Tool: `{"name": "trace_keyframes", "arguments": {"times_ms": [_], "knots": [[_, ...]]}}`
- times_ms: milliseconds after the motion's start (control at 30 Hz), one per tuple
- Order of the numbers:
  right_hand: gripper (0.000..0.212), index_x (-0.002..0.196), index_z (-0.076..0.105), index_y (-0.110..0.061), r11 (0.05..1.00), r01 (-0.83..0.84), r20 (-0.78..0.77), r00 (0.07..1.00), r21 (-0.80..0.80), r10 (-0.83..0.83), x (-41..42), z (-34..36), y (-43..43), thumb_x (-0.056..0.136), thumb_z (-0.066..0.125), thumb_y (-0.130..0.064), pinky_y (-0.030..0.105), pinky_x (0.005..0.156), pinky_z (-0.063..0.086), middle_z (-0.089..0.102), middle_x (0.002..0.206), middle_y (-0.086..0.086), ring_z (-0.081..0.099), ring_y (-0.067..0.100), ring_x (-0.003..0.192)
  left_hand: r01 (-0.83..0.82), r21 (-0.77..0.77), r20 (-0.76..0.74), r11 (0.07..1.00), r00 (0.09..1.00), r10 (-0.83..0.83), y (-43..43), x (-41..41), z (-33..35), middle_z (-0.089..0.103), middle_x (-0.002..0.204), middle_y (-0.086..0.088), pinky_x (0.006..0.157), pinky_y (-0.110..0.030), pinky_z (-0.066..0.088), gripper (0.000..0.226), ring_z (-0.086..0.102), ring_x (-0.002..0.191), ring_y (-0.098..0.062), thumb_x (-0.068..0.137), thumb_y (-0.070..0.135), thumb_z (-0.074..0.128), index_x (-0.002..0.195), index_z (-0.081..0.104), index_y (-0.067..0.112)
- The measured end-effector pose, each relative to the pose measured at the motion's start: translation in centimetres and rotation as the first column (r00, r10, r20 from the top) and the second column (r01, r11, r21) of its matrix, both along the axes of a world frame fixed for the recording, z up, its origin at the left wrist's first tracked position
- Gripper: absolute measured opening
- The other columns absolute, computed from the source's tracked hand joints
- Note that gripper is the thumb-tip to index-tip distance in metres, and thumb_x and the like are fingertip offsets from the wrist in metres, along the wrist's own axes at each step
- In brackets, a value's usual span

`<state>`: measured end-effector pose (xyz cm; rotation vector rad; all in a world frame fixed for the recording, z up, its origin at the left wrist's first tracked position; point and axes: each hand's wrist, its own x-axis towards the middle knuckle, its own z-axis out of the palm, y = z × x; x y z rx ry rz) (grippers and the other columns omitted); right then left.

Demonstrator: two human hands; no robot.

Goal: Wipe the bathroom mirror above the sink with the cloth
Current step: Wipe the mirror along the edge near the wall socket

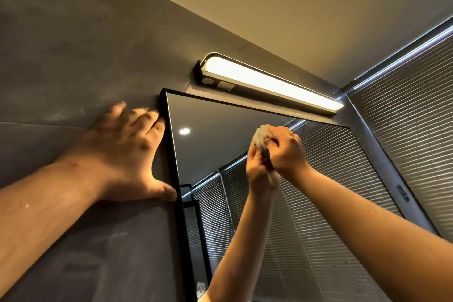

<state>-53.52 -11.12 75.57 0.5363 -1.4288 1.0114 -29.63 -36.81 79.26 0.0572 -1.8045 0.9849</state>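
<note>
The right hand (pixel 285 152), curled around the crumpled white cloth (pixel 261 138), should press evenly on the black-framed mirror (pixel 208 117) while the flat, empty left hand (pixel 127 152) braces beside it.

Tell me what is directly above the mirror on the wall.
A lit bar lamp is mounted on the grey wall just above the mirror, along its top edge. Its wall bracket is mostly hidden behind the housing.

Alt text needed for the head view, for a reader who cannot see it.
A person's right hand presses a bunched white cloth against the upper part of a black-framed mirror. Their left hand lies flat on the grey wall at the frame's left edge, below a lit bar lamp.
</note>
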Motion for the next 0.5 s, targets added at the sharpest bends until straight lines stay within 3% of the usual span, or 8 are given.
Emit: {"name": "trace_keyframes", "arguments": {"times_ms": [167, 333, 500], "knots": [[0.038, 0.125, 0.062, -0.014, 0.999, -0.036, -0.055, 0.998, -0.013, 0.035, 0.8, 1.1, -0.9, 0.090, 0.053, -0.023, 0.047, 0.095, 0.051, 0.065, 0.123, 0.011, 0.059, 0.034, 0.110, -0.143, 0.018, 0.076, 0.990, 0.987, 0.141, 0.8, 0.4, 0.1, -0.006, 0.162, -0.004, 0.119, -0.046, -0.009, 0.160, -0.007, 0.149, -0.018, 0.017, 0.095, -0.022, 0.153, -0.001, 0.014], [0.028, 0.120, 0.069, -0.013, 0.999, -0.002, -0.046, 0.999, -0.043, 0.000, -0.3, 3.8, 0.3, 0.096, 0.057, -0.019, 0.044, 0.093, 0.053, 0.068, 0.119, 0.011, 0.062, 0.032, 0.108, -0.177, 0.030, 0.126, 0.984, 0.977, 0.172, 1.3, 0.9, 0.1, -0.010, 0.162, -0.004, 0.119, -0.046, -0.011, 0.155, -0.011, 0.148, -0.018, 0.022, 0.095, -0.012, 0.153, -0.005, 0.013], [0.025, 0.093, 0.072, -0.012, 0.995, 0.020, -0.006, 1.000, -0.093, -0.021, -1.4, 6.1, 1.0, 0.101, 0.051, -0.024, 0.029, 0.065, 0.041, 0.071, 0.092, 0.010, 0.061, 0.027, 0.081, -0.183, 0.028, 0.112, 0.983, 0.978, 0.178, 0.9, 1.2, 0.0, -0.011, 0.162, -0.004, 0.117, -0.045, -0.014, 0.151, -0.013, 0.148, -0.018, 0.027, 0.096, -0.006, 0.153, -0.005, 0.013]]}}
